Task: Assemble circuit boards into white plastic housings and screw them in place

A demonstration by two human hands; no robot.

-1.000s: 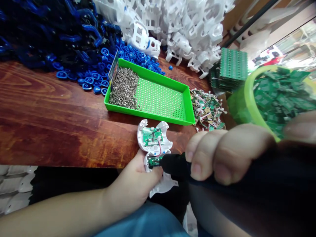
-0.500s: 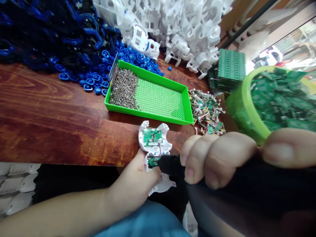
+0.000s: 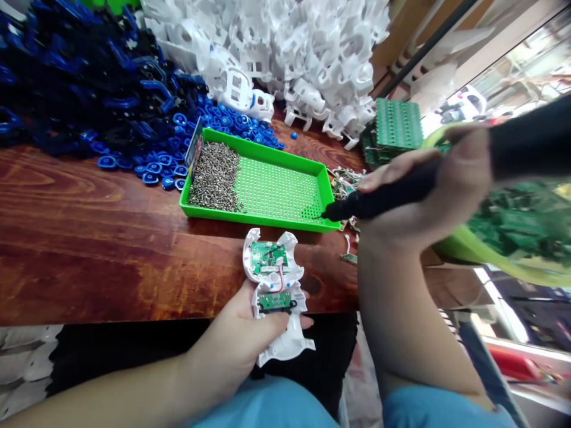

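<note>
My left hand grips a white plastic housing at the table's front edge, thumb across its lower half. Inside the housing sit a larger green circuit board and a smaller green board, joined by a red and white wire. My right hand is wrapped round a black electric screwdriver. Its thin bit points down at the right end of a green tray, over the perforated plate. Many small metal screws are heaped at the tray's left end.
Behind the tray lie blue plastic caps, dark blue parts and a tall pile of white housings. At the right are stacked green panels, small wired boards and a yellow-green basket of circuit boards.
The screwdriver has left the smaller board in the housing and moved up and forward to the tray's right end. My left hand still holds the housing; the smaller board is now uncovered.
</note>
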